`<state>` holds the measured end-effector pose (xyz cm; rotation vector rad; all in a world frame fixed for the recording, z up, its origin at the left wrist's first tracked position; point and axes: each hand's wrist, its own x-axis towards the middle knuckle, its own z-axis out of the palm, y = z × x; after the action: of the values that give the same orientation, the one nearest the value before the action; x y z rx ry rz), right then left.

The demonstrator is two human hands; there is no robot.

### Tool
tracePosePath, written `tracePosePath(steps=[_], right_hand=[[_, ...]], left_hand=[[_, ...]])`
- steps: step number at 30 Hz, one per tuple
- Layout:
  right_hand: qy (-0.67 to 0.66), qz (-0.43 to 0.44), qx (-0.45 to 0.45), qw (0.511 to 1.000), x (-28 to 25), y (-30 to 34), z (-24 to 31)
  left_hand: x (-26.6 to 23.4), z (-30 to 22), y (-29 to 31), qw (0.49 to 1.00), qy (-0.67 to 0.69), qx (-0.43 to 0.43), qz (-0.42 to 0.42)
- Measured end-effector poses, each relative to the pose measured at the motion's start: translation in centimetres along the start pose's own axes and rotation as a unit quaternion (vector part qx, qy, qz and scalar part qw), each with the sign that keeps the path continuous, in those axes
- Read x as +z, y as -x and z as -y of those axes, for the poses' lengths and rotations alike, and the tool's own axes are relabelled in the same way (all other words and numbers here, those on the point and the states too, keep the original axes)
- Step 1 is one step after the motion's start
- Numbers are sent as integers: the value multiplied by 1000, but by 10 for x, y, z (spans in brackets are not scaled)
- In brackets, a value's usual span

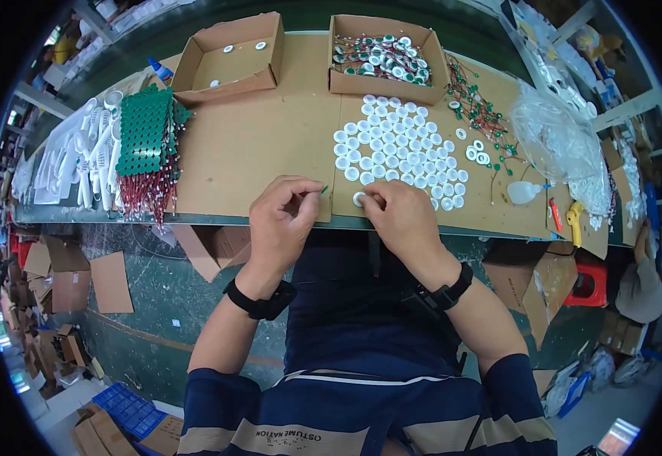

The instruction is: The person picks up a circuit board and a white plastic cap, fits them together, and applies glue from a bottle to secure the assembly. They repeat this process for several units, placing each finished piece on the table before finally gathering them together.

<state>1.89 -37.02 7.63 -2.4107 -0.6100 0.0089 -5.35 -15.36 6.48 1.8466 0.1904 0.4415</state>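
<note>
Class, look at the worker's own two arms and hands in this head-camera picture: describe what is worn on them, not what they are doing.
Both hands, the left hand and the right hand, are bare, with no gloves. Each wrist carries a black band: the left wristband and the right wristband. The forearms are uncovered. Short sleeves of a dark navy top with tan and white stripes end above the elbows.
</note>
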Motion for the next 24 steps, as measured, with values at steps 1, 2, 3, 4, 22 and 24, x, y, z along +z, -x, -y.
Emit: tracePosePath(steps=[1, 2, 3, 4, 22, 24], right_hand=[[-6, -5, 0, 1000, 1, 0, -1], [-12, -9, 0, 1000, 2, 1, -2], [-11, -9, 0, 1000, 2, 1, -4], [-24, -23, -11, 999, 3, 1, -5], [-103, -94, -82, 987, -13, 32, -13], [-117, -88, -79, 986, -16, 33, -15]], left_hand=[[0, 0, 0, 1000, -9, 7, 1], [1, 0, -1, 1000, -17, 13, 2], [2, 0, -2, 999, -26, 20, 3], [3, -1, -3, 1000, -25, 19, 4], [16, -20, 3, 998, -25, -14, 60], [18, -22, 6, 997, -31, -23, 66]])
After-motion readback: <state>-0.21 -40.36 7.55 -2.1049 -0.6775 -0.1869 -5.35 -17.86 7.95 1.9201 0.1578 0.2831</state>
